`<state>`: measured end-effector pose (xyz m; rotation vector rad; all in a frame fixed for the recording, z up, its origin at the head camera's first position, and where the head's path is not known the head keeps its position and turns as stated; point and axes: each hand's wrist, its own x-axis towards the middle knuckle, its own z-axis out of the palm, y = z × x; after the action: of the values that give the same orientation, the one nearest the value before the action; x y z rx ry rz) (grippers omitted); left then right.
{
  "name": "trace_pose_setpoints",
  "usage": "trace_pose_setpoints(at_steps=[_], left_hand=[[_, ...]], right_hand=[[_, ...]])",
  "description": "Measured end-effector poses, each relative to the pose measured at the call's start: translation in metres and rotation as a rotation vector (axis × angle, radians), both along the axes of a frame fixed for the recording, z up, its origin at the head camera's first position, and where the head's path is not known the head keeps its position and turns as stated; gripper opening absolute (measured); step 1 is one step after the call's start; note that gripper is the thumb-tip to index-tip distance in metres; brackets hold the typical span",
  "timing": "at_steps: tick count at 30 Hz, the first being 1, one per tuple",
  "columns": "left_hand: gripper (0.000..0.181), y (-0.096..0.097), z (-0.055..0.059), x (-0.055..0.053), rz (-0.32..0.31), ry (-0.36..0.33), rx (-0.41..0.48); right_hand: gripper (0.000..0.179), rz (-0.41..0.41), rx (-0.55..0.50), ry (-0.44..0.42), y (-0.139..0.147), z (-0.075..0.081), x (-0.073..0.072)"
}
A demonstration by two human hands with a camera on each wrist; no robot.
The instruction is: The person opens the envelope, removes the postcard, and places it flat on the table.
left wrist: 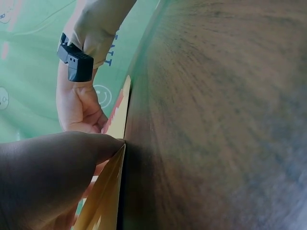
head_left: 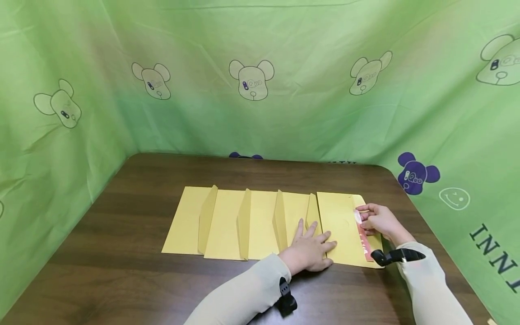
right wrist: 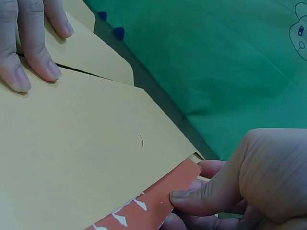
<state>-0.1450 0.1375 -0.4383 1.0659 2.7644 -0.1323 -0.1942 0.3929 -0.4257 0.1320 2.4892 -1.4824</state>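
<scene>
My right hand point(head_left: 381, 222) pinches a red-and-white paper card point(head_left: 364, 243) between thumb and fingers at the right end of the rightmost yellow envelope point(head_left: 335, 230). Most of the card appears to be inside the envelope; a red strip with white marks point(right wrist: 158, 196) sticks out of its opening in the right wrist view. With fingers spread, my left hand point(head_left: 310, 249) presses down across that envelope's left edge and the neighbouring envelope point(head_left: 295, 212). In the left wrist view, the left hand's thumb point(left wrist: 108, 146) lies along the envelopes' near edge.
Several more yellow envelopes point(head_left: 227, 221) lie in an overlapping row to the left, their flaps point(head_left: 244, 225) standing up. All rest on a dark wooden table point(head_left: 122, 289). A green cloth point(head_left: 195, 122) with bear prints hangs behind and on both sides.
</scene>
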Motion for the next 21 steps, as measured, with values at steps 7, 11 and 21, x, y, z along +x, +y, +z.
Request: trace_pose_setpoints(at_steps=[7,11,21], left_hand=[[0.055,0.0006,0.0019,0.0012,-0.003,-0.001,-0.004],[0.055,-0.0005,0.0029,0.001,0.0,-0.005,0.002],[0.055,-0.0001,0.003,0.001,-0.002,-0.008,0.009]], right_hand=[[0.054,-0.009,0.035,0.008,0.0006,0.0008,0.0],[0.052,-0.018,0.061,0.002,0.0002,0.0026,-0.0011],[0.053,-0.033,0.067,-0.002,0.0032,0.0029,-0.0016]])
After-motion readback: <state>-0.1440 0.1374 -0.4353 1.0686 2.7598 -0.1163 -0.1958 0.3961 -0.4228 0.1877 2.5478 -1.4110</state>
